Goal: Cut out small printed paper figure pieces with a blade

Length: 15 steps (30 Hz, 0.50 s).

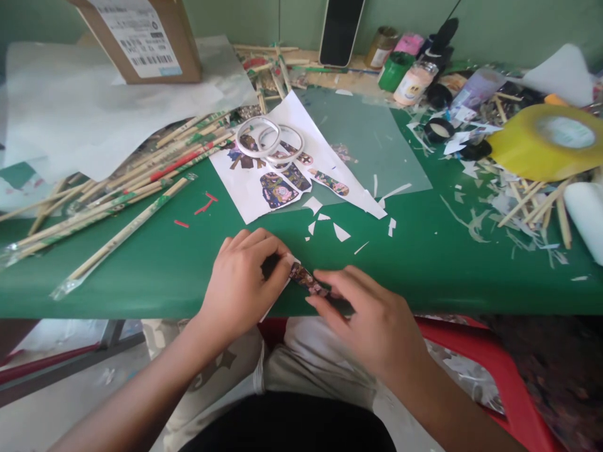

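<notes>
My left hand (242,282) and my right hand (372,320) meet at the near edge of the green table (424,270). Both pinch a small printed paper cutout (306,279), dark with colourful pattern, held between the fingertips. The left fingers curl round its left end, and the right fingers press on its right end. Just beyond lies a white sheet (264,182) with more printed cutout figures and two white tape rings (264,137).
Wrapped chopsticks (117,188) lie heaped at the left. A cardboard box (141,37) stands at the back left, a phone (342,28) and paint jars (400,63) at the back. A large yellow tape roll (546,141) sits right. Paper scraps litter the table.
</notes>
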{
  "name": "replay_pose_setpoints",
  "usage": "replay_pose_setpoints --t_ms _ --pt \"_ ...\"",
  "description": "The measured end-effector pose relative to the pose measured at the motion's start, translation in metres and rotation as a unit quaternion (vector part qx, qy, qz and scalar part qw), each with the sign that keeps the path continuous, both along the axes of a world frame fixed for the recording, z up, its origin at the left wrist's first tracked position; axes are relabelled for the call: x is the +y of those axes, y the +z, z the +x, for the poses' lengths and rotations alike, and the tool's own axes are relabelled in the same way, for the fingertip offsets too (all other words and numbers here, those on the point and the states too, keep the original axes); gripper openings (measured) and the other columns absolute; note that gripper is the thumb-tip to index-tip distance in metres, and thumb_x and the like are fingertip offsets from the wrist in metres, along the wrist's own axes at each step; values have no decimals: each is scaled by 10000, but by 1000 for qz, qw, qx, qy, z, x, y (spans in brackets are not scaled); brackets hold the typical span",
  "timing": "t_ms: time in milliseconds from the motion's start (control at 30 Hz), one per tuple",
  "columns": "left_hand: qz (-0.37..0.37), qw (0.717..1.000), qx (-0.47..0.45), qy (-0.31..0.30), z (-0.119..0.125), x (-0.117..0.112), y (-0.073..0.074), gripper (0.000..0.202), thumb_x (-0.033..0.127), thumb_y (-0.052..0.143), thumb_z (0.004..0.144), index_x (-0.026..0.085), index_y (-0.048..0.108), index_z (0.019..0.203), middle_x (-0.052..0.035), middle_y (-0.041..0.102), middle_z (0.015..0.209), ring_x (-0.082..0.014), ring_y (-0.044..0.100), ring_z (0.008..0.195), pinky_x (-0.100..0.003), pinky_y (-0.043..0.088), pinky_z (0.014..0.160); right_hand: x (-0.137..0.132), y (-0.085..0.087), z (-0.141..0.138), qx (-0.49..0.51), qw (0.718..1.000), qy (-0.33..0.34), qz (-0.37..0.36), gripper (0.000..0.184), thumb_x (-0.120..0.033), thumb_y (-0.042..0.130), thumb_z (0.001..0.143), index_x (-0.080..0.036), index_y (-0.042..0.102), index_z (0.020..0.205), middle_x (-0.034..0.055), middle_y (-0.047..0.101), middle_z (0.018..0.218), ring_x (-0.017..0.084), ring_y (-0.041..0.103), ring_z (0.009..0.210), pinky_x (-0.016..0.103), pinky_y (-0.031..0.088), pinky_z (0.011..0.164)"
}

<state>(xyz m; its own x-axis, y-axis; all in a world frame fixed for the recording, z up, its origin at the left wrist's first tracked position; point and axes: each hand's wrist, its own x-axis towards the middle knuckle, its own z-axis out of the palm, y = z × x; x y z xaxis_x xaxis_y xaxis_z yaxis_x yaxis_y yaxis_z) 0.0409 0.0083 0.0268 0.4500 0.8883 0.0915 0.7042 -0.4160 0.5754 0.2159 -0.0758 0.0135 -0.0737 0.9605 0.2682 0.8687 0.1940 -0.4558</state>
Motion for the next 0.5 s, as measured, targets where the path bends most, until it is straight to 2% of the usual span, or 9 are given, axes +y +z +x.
replay_pose_setpoints --t_ms 67,100,133,200,300,400,500 --pt "-36 999 -33 -3 -1 2 4 187 277 522 893 210 611 743 10 677 834 -171 557 791 -360 365 771 7 5 0 95 994 -21 -44 243 -342 576 919 -177 673 1069 31 680 845 131 650 717 243 473 580" --pt "-61 997 -54 -3 -1 3 6 190 287 525 886 210 614 737 12 677 823 -165 566 785 -355 371 775 11 8 -1 135 988 -27 -66 212 -342 582 909 -180 674 1012 29 676 836 133 645 721 249 483 602" --pt "-88 993 -76 -1 -2 4 8 196 299 528 881 210 619 731 14 675 809 -159 572 772 -347 380 770 15 10 -3 171 981 -28 -87 168 -337 588 897 -188 666 908 18 664 803 126 627 694 247 477 597" --pt "-142 982 -122 4 -3 6 12 216 331 534 878 205 631 732 14 667 774 -148 574 730 -321 401 725 21 14 -7 235 962 -22 -134 214 -339 590 877 -201 586 715 -7 620 705 108 560 604 235 434 541" --pt "-209 959 -194 5 -6 7 18 248 370 539 890 192 629 742 18 642 723 -133 556 683 -280 413 654 25 19 -13 319 928 -11 -192 278 -379 559 878 -210 516 661 -32 543 602 101 477 539 229 375 486" --pt "-232 946 -225 0 -12 5 20 254 385 539 903 188 628 769 17 632 738 -128 543 697 -265 417 653 24 24 -16 370 909 -11 -192 285 -393 552 872 -210 505 658 -40 493 580 97 441 535 223 363 478" --pt "-212 952 -222 -1 -16 1 21 241 376 558 898 188 631 767 7 625 764 -129 540 714 -266 416 664 24 28 -17 382 906 -14 -181 291 -387 562 861 -212 490 640 -46 466 567 93 418 526 219 354 471"
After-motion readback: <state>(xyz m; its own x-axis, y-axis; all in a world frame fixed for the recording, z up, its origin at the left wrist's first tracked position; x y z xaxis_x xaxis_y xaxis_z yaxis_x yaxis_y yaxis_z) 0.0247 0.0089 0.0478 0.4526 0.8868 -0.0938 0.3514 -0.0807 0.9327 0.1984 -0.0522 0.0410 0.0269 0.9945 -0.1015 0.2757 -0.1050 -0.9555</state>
